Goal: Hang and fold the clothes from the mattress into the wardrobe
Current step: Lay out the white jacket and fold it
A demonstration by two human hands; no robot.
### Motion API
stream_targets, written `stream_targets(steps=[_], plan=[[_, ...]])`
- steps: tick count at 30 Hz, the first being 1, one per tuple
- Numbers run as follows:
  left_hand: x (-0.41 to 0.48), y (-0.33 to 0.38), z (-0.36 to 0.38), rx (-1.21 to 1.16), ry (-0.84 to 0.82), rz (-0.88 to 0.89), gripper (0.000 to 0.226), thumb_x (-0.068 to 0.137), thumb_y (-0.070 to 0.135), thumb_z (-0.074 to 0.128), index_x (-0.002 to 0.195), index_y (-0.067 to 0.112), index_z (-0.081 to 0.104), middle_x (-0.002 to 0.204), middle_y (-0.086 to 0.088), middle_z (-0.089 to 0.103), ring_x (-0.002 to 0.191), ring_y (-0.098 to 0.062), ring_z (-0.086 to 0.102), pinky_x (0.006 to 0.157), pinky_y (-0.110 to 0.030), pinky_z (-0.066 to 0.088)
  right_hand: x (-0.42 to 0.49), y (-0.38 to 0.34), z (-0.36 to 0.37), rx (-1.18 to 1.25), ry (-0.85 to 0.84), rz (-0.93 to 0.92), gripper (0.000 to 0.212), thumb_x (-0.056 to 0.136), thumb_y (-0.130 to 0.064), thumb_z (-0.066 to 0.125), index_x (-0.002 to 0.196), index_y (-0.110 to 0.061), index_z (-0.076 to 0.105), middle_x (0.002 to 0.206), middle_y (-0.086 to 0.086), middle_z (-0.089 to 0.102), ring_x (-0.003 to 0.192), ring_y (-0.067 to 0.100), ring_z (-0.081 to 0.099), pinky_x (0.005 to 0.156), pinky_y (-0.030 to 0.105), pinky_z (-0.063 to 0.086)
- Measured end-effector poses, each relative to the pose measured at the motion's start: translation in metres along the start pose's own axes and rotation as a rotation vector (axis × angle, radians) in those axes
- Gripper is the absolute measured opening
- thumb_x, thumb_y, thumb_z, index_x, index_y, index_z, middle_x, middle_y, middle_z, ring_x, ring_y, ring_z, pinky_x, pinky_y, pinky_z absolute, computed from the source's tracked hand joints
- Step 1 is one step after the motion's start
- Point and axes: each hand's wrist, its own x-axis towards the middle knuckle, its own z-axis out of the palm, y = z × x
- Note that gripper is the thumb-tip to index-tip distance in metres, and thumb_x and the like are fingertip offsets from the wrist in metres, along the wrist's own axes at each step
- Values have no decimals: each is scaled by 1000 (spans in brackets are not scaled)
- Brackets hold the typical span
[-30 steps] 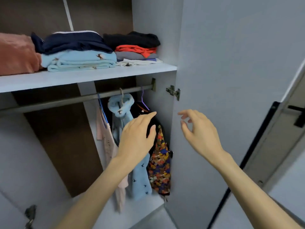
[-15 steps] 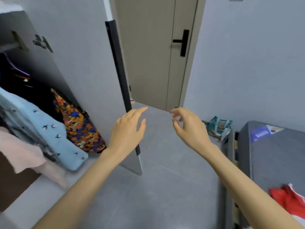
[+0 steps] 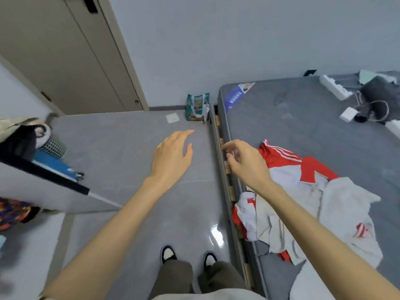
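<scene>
Head view:
Left grip (image 3: 171, 156): fingers are held straight and spread above the floor (image 3: 121, 144); nothing is held.
Right grip (image 3: 246, 163): fingers are loosely bent; nothing is held.
Clothes (image 3: 303, 191): a red and white pile is laid on the mattress (image 3: 303, 118), near side, just right of the right grip.

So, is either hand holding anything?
No. The left hand is open over the floor; the right hand hovers by the red and white clothes, gripping nothing.
</scene>
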Motion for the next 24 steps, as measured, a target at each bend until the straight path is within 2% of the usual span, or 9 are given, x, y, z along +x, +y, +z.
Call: stream_targets(steps=[3, 9, 16, 19, 24], plan=[[16, 27, 37, -14, -111, 82, 40, 99, 23, 46, 139, 22, 47, 138, -2, 52, 123, -24, 50, 98, -37, 39, -22, 43, -12, 20, 52, 145, 27, 90, -12, 54, 116, -16, 62, 112, 3, 64, 98, 21, 60, 84, 32, 45], [44, 74, 106, -34, -346, 283, 41, 96, 20, 49, 137, 19, 50, 136, -4, 53, 122, -26, 51, 98, -38, 41, -77, 118, -16, 26, 127, 504, 28, 93, -16, 52, 120, -18, 59, 117, -1, 62, 99, 19, 60, 80, 30, 45], [66, 122, 184, -64, -621, 525, 42, 94, 17, 51, 136, 16, 51, 131, -11, 56, 118, -30, 53, 97, -41, 43, -161, 172, -8, 106, 220, 943, 30, 94, -16, 51, 124, -14, 57, 127, 5, 57, 104, 22, 58, 82, 28, 41], [60, 147, 216, -59, -711, 597, 42, 95, 20, 50, 137, 20, 49, 135, -6, 54, 118, -27, 53, 94, -38, 41, -192, 186, -4, 188, 294, 1094, 31, 94, -14, 52, 124, -12, 57, 128, 7, 56, 104, 24, 57, 89, 33, 44], [44, 184, 271, -51, -833, 662, 41, 97, 22, 47, 138, 21, 47, 133, -3, 55, 117, -22, 53, 91, -35, 42, -228, 223, 9, 284, 357, 1259, 37, 93, -14, 52, 130, -12, 53, 133, 8, 52, 105, 26, 57, 86, 30, 41]])
